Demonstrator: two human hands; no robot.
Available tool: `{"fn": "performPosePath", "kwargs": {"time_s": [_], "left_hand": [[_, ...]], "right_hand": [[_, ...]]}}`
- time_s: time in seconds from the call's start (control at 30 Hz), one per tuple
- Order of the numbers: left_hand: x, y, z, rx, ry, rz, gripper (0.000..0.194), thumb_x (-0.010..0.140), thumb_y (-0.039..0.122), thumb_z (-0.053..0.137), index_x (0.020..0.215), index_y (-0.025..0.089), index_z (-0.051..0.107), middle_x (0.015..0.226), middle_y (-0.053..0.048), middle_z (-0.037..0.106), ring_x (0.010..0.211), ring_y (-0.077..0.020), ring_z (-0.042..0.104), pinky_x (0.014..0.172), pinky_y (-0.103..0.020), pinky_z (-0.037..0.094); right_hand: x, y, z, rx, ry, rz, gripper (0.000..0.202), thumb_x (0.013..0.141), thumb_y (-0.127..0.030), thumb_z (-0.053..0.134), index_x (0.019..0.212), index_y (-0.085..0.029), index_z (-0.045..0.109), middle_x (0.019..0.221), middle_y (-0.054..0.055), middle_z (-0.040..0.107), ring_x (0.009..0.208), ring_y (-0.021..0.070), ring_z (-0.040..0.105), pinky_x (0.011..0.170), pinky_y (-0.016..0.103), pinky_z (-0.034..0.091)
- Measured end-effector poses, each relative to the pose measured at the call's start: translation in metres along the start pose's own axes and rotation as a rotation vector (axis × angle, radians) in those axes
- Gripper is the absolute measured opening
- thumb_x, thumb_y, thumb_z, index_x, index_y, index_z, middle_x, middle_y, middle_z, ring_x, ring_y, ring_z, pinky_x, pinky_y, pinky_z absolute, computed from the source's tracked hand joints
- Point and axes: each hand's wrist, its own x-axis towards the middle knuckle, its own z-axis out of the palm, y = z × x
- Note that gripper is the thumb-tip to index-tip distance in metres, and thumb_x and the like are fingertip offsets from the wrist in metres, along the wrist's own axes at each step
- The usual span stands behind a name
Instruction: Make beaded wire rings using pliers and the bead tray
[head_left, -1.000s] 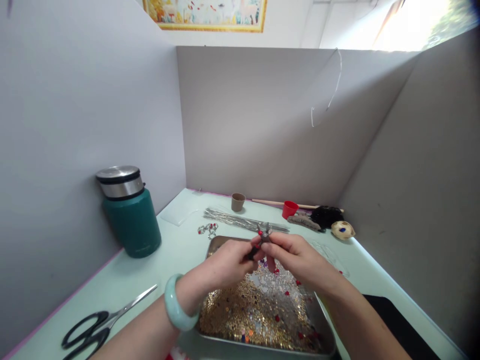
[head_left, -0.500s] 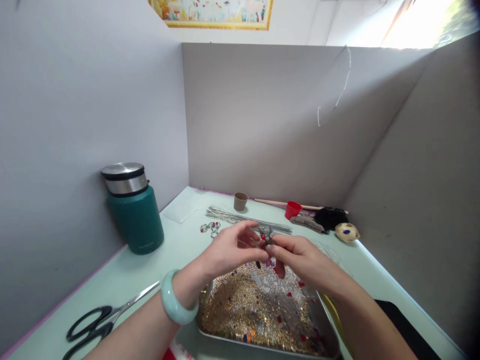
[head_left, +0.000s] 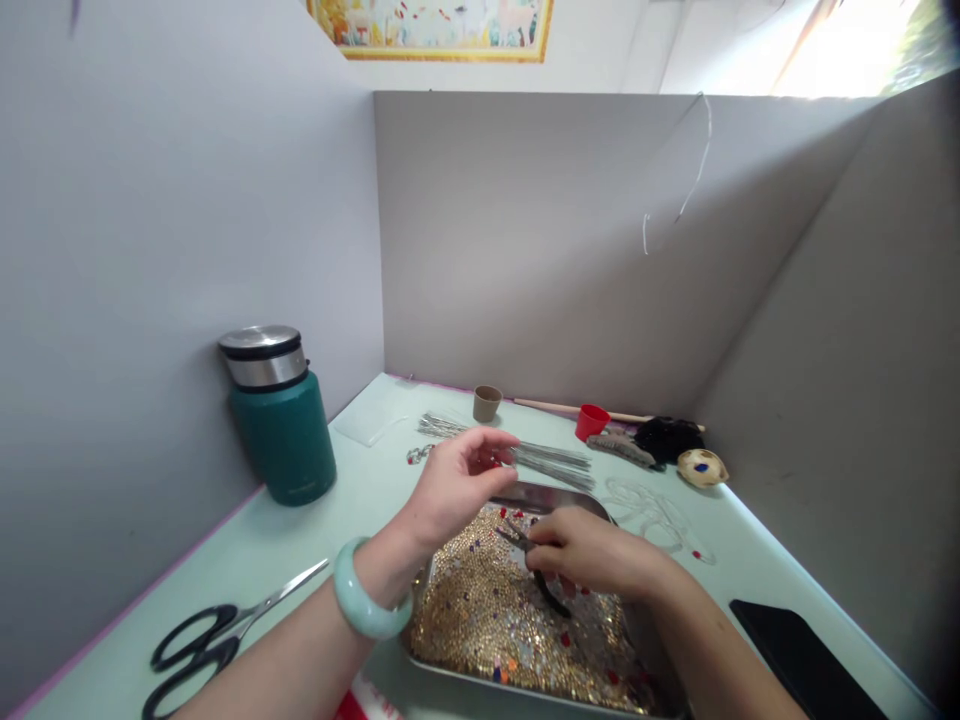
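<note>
My right hand grips small dark-handled pliers, their jaws pointing up and left over a metal tray. Gold beads with scattered red, purple and orange pieces cover much of the tray's bottom. Above the tray's far left edge is my left hand, its fingers curled toward the thumb around a small red bead. A pale green bangle circles my left wrist. Behind that hand lies a bundle of thin silver wires.
Scissors and a green flask stand at left. A brown cup, red cup, black bundle and shell-like piece line the back. Clear strands and a black flat object lie at right.
My hands have separated. The right hand has moved down over the tray with the pliers, while the left has shifted slightly left and up.
</note>
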Motion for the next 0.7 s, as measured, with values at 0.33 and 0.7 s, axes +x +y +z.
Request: {"fn": "performPosePath", "kwargs": {"time_s": [0.33, 0.7], "left_hand": [[-0.001, -0.001, 0.004, -0.249, -0.031, -0.168, 0.03, 0.07, 0.013, 0.069, 0.1, 0.012, 0.063, 0.083, -0.004, 0.064, 0.07, -0.0143, 0.065, 0.077, -0.034, 0.051], [-0.005, 0.003, 0.01, -0.224, 0.011, -0.181, 0.022, 0.072, 0.017, 0.069, 0.093, 0.012, 0.063, 0.081, -0.005, 0.067, 0.072, -0.0135, 0.063, 0.072, -0.031, 0.051]], "right_hand": [[0.009, -0.001, 0.004, -0.198, 0.252, -0.037, 0.012, 0.07, -0.016, 0.061, 0.059, -0.02, 0.063, 0.065, 0.002, 0.065, 0.065, 0.0183, 0.057, 0.058, 0.028, 0.036], [-0.01, -0.041, -0.003, 0.351, 0.647, -0.22, 0.013, 0.086, -0.031, 0.055, 0.086, -0.021, 0.062, 0.075, 0.0, 0.064, 0.065, 0.0136, 0.055, 0.058, 0.026, 0.043]]}}
